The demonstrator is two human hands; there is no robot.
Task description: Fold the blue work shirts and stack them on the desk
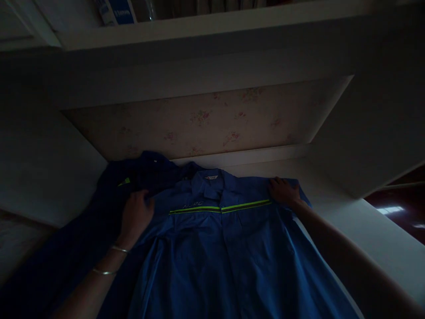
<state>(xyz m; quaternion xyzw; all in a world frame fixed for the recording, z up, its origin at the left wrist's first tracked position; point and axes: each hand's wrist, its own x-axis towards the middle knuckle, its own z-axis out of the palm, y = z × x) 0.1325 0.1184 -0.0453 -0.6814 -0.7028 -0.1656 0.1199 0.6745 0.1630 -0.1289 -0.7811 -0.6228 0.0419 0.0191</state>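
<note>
A blue work jacket (206,248) lies spread with its front up and collar toward the back wall. A yellow-green and dark stripe crosses its chest, and a small label shows inside the collar. My left hand (136,217), with two bangles on the wrist, is at the shoulder on the left, thumb and bent fingers slightly apart. On the opposite shoulder rests my right hand (283,191), its fingers loosely bent over the cloth; the fingertips are hard to make out. A darker blue garment (116,195) with a small green patch lies to the left, partly under the jacket.
The garments lie on a white surface (352,221) inside a dim recess. Side panels (375,110) stand left and right, with a floral-patterned back wall (212,119) behind. Overhead runs a shelf edge (212,29) with a blue-and-white package (122,11) on it.
</note>
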